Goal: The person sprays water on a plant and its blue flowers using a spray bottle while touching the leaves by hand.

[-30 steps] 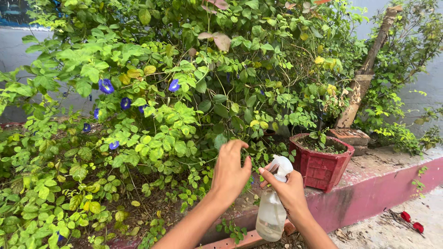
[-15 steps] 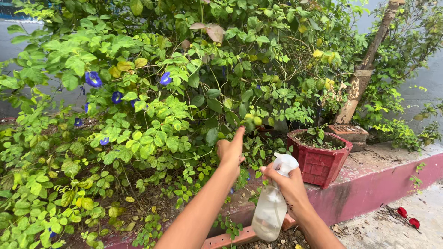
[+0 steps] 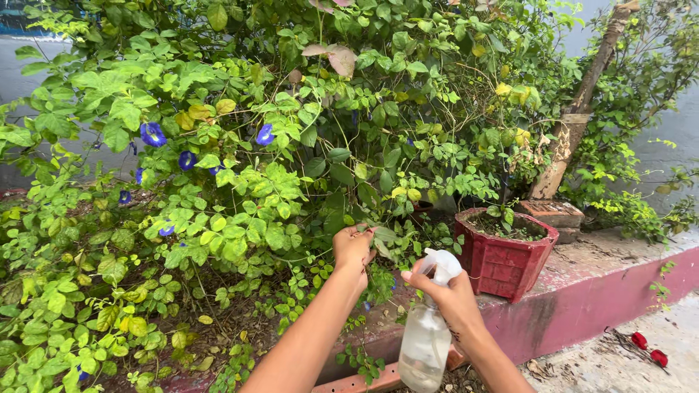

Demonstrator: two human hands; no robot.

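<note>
The spray bottle [image 3: 428, 331] is clear plastic with a white trigger head, and a little pale liquid sits at its bottom. It stands nearly upright, tilted slightly, at the near centre-right of the scene, with its nozzle turned left toward the foliage. The right hand [image 3: 450, 295] wraps its neck just below the head. The leafy stem [image 3: 380, 244] is thin, bearing small green leaves, and hangs from the bush just left of the bottle's head, pinched in the fingers of the left hand [image 3: 353, 247].
</note>
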